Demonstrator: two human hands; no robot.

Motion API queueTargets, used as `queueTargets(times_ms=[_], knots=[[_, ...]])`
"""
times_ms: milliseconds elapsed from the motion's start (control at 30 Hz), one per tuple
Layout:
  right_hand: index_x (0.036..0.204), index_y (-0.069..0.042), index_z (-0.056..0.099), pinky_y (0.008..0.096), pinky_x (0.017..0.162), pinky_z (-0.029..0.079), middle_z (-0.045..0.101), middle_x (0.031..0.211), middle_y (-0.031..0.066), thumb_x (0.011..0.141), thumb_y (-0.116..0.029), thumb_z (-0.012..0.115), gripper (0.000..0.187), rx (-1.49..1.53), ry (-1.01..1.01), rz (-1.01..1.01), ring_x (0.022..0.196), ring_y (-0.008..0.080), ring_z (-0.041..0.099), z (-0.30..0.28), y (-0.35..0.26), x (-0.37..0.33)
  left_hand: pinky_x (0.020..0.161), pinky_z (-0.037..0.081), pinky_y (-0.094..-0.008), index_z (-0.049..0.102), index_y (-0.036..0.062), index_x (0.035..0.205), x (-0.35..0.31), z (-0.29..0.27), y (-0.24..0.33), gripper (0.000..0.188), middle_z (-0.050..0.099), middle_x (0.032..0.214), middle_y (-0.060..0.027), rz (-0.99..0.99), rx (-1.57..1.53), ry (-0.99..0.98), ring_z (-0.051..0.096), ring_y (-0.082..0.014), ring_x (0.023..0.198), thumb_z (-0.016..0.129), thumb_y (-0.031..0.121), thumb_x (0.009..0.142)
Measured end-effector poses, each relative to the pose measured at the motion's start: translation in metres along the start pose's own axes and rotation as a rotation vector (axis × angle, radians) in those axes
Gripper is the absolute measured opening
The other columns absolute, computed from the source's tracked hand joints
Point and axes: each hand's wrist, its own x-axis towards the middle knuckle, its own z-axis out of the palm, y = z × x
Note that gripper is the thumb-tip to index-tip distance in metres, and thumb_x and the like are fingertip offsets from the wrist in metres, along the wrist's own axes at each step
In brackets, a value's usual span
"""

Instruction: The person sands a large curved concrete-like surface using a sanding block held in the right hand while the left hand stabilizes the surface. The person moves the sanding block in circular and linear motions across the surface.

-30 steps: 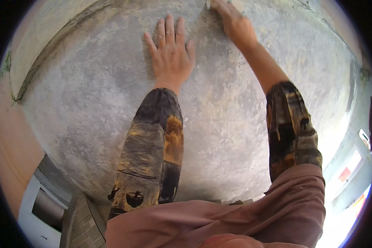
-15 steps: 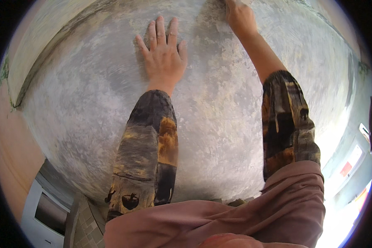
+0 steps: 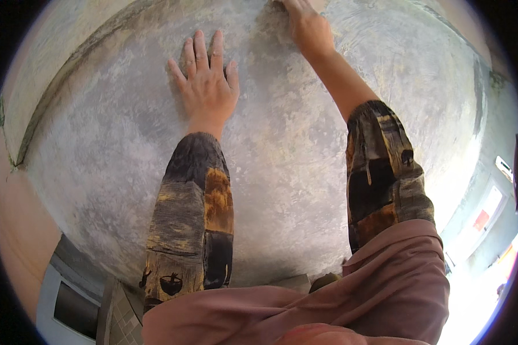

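A grey, mottled plaster wall [image 3: 282, 172] with whitish and yellowish patches fills most of the view. My left hand [image 3: 208, 95] lies flat on it, fingers spread and dusted pale, with nothing in its grasp. Farther up and to the right, my right hand [image 3: 309, 27] is at the wall by the picture's upper edge. Its fingers look closed, but their tips are partly cut off, so whatever they pinch cannot be made out. Patterned black, brown and gold sleeves cover both forearms.
A raised ridge [image 3: 69, 86] curves along the wall's upper left, beside an orange-tan surface [image 3: 26, 218]. At the lower left stands a white-framed panel [image 3: 69, 305] near patterned tiles [image 3: 125, 322]. Bright light comes from the right, by a pale door [image 3: 484, 215]. Mauve cloth [image 3: 305, 305] hangs below.
My right hand has shifted left along the wall. The left hand also appears slightly left and lower in the picture, still flat and spread, as the whole view has moved a little.
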Motion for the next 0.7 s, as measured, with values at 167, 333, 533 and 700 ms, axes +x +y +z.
queueTargets(times_ms=[167, 333, 533, 700], knots=[[0.127, -0.014, 0.057, 0.0365, 0.083, 0.061, 0.063, 0.132, 0.0055, 0.090, 0.000, 0.058, 0.040, -0.059, 0.121, -0.234, 0.118, 0.0298, 0.063, -0.003, 0.007, -0.007, 0.117, 0.013, -0.0632, 0.026, 0.0205, 0.157, 0.001, 0.002, 0.000, 0.061, 0.026, 0.161, -0.0131, 0.002, -0.030, 0.010, 0.023, -0.0327, 0.148, 0.044, 0.039, 0.102], [0.130, -0.004, 0.051, 0.0494, 0.085, 0.053, 0.058, 0.129, 0.0208, 0.093, -0.004, 0.045, 0.038, 0.082, 0.007, 0.148, 0.109, 0.0426, 0.059, -0.001, 0.009, 0.007, 0.117, 0.014, -0.0629, 0.025, 0.0206, 0.157, 0.000, -0.001, 0.000, 0.060, 0.026, 0.161, -0.0131, 0.005, -0.049, 0.011, 0.023, -0.0324, 0.148, 0.043, 0.038, 0.102], [0.128, -0.014, 0.055, 0.0369, 0.068, 0.062, 0.066, 0.125, 0.0080, 0.090, -0.001, 0.058, 0.041, 0.068, 0.278, -0.356, 0.110, 0.0293, 0.067, -0.009, -0.001, -0.011, 0.117, 0.017, -0.0613, 0.025, 0.0206, 0.157, 0.000, -0.001, 0.001, 0.060, 0.028, 0.160, -0.0132, 0.004, 0.006, 0.004, 0.026, -0.0315, 0.148, 0.042, 0.039, 0.103], [0.130, -0.004, 0.051, 0.0493, 0.087, 0.053, 0.057, 0.131, 0.0221, 0.093, -0.004, 0.047, 0.037, 0.110, 0.019, 0.082, 0.111, 0.0424, 0.059, -0.003, 0.011, 0.009, 0.116, 0.018, -0.0621, 0.025, 0.0208, 0.157, 0.000, 0.000, 0.001, 0.060, 0.029, 0.160, -0.0132, 0.010, 0.016, 0.010, 0.027, -0.0313, 0.147, 0.042, 0.040, 0.102]])
